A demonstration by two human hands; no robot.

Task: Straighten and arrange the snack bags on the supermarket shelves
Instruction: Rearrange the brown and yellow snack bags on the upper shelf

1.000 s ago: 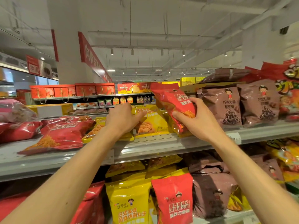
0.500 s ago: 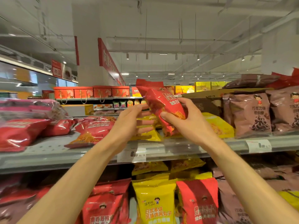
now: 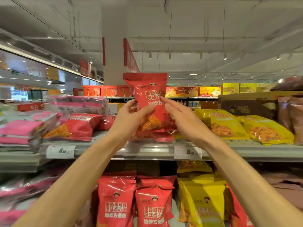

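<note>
A red snack bag [image 3: 147,89] stands upright over the front of the upper shelf [image 3: 147,150], its printed face towards me. My left hand [image 3: 131,115] grips its left side, thumb on the front and fingers curled behind. My right hand [image 3: 182,117] has straight fingers that touch the bag's right side. Another red bag [image 3: 77,126] lies flat on the shelf to the left. Yellow bags [image 3: 226,123] lie flat to the right.
Pink packs [image 3: 21,128] are stacked at the far left of the upper shelf. A cardboard box [image 3: 246,104] and brown bags [image 3: 293,115] stand at the right. On the lower shelf, red bags [image 3: 152,203] and yellow bags [image 3: 200,199] stand upright.
The red bag has gone from my right hand's grip into my left hand and now stands upright. My right hand's fingers have straightened. The view has shifted left along the shelf.
</note>
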